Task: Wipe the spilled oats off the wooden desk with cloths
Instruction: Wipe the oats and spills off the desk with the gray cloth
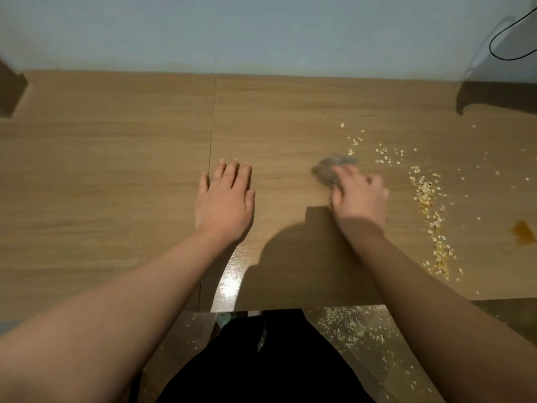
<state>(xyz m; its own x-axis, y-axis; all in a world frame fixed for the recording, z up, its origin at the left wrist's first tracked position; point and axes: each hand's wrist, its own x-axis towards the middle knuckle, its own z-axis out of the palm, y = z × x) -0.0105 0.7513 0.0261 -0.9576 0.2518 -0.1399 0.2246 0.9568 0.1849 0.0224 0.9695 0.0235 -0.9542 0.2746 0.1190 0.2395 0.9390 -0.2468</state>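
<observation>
Grey cloth point(331, 170) is gripped in right hand point(359, 196), pressed on wooden desk point(116, 158). Oats point(427, 199) are scattered just right of the grip. Left hand point(225, 199) is laid flat, fingers straight.

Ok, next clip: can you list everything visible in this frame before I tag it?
desk: one, light wood, fills the middle of the view
cloth: one, grey, on the desk under the right grip's fingers
oats on the desk: many flakes, pale yellow, a strip right of the cloth
oats on the floor: many, pale, below the desk's near edge
stain: one, orange, at the desk's right end
cable: one, black, against the wall, top right
wall: one, pale blue-grey, behind the desk
dark object: one, brown, far left edge, cannot tell what
left grip: one, bare hand, flat on the desk, holding nothing
right grip: one, bare hand, blurred, holding the cloth
</observation>
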